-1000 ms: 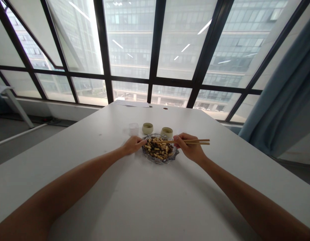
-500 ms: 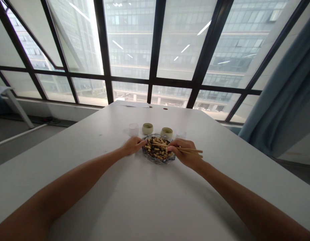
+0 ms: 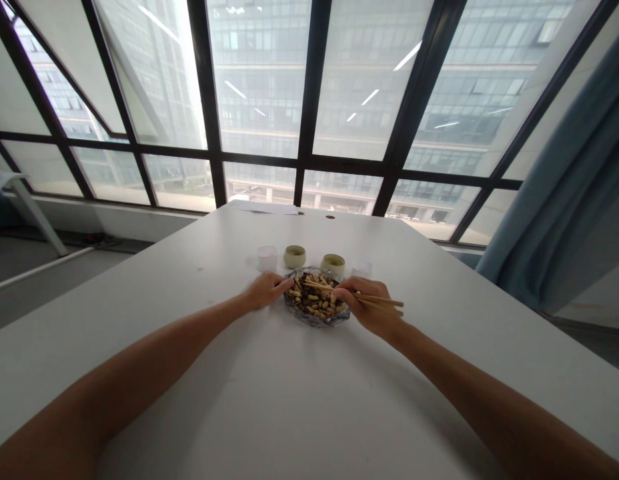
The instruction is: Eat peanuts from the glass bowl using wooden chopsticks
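Observation:
A clear faceted glass bowl [image 3: 317, 323] sits on the white table, filled with unshelled peanuts [image 3: 323, 308] and small dark pieces that look like seeds. My left hand [image 3: 262, 291] grips the bowl's left rim, thumb on top; its other fingers are mostly hidden. In my right hand [image 3: 373, 308] is a pair of wooden chopsticks [image 3: 387, 302], held over the bowl's right side. Their tips reach down among the peanuts and dark pieces near the bowl's far left. Whether anything is pinched between the tips, I cannot make out.
Two pale green cups [image 3: 294, 257] stand just behind the bowl. A clear plastic container [image 3: 267, 259] is at their left, another [image 3: 362, 269] at the right, partly behind my right hand. Papers [image 3: 264, 209] lie at the table's far edge, by the windows. A blue curtain [image 3: 564, 187] hangs right.
The right hand and chopsticks have shifted very slightly, the rear ends moving a little left and down. My left hand and the bowl stay in place.

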Demonstrator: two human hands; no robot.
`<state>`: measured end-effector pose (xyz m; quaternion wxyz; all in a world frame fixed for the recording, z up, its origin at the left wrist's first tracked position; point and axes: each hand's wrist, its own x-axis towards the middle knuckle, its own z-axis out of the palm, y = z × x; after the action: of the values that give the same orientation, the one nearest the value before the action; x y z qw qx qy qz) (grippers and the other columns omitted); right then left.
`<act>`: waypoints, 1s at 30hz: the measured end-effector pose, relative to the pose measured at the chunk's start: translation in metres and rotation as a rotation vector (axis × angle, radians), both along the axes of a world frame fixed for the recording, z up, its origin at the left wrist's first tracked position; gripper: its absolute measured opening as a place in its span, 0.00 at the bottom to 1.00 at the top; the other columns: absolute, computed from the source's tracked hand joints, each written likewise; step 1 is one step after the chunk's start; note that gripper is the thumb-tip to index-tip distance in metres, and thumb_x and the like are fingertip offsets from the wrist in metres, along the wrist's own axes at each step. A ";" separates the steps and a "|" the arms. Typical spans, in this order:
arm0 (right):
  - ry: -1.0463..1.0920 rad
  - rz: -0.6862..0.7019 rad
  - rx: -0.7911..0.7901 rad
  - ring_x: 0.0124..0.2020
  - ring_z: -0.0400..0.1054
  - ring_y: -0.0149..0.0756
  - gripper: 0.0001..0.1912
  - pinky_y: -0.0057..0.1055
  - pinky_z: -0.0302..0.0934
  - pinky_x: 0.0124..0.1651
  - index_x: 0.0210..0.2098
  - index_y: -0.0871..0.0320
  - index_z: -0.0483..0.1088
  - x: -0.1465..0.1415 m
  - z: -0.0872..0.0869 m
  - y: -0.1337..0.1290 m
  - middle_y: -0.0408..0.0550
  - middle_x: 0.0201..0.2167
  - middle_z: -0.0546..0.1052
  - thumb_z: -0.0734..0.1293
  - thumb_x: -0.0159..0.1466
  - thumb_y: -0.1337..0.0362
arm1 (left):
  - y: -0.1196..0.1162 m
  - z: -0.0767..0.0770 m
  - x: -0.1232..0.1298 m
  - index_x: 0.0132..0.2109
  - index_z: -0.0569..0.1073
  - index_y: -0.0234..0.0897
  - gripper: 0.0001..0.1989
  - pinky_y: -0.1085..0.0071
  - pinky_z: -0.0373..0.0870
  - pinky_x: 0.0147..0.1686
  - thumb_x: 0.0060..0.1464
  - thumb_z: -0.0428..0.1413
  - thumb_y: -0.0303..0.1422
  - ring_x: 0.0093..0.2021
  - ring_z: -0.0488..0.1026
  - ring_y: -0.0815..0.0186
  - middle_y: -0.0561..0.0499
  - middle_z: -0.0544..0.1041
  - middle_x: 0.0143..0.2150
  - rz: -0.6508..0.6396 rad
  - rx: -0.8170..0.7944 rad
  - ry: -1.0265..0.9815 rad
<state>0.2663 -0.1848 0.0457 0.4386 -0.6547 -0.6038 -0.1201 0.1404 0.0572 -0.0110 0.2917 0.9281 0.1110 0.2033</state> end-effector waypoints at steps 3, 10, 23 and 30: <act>0.010 -0.006 -0.005 0.22 0.68 0.32 0.20 0.27 0.61 0.27 0.27 0.56 0.76 0.001 0.000 0.001 0.45 0.22 0.77 0.64 0.66 0.49 | 0.001 -0.001 0.000 0.19 0.51 0.38 0.28 0.71 0.43 0.23 0.57 0.40 0.54 0.22 0.49 0.73 0.56 0.48 0.19 0.005 0.016 0.000; 0.044 0.002 -0.012 0.23 0.69 0.33 0.19 0.28 0.62 0.28 0.28 0.57 0.76 0.001 -0.003 0.002 0.46 0.23 0.77 0.65 0.65 0.49 | 0.002 -0.003 0.001 0.19 0.52 0.38 0.28 0.71 0.43 0.23 0.56 0.40 0.54 0.21 0.50 0.73 0.56 0.49 0.19 -0.001 0.012 -0.002; 0.144 -0.042 -0.024 0.22 0.67 0.33 0.21 0.28 0.61 0.25 0.28 0.58 0.75 -0.002 -0.002 0.003 0.46 0.21 0.76 0.64 0.65 0.47 | 0.000 0.000 0.000 0.19 0.52 0.38 0.28 0.71 0.43 0.23 0.57 0.40 0.54 0.22 0.50 0.72 0.56 0.49 0.18 0.003 0.021 -0.001; 0.061 -0.060 -0.037 0.21 0.66 0.31 0.24 0.28 0.59 0.25 0.25 0.58 0.73 -0.005 -0.001 0.002 0.45 0.21 0.75 0.62 0.66 0.47 | -0.001 0.002 -0.001 0.19 0.51 0.38 0.28 0.71 0.43 0.23 0.56 0.40 0.55 0.22 0.50 0.72 0.56 0.49 0.18 -0.005 0.016 -0.010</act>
<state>0.2611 -0.1825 0.0451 0.4409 -0.6837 -0.5724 -0.1021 0.1398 0.0559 -0.0089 0.2851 0.9296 0.1055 0.2083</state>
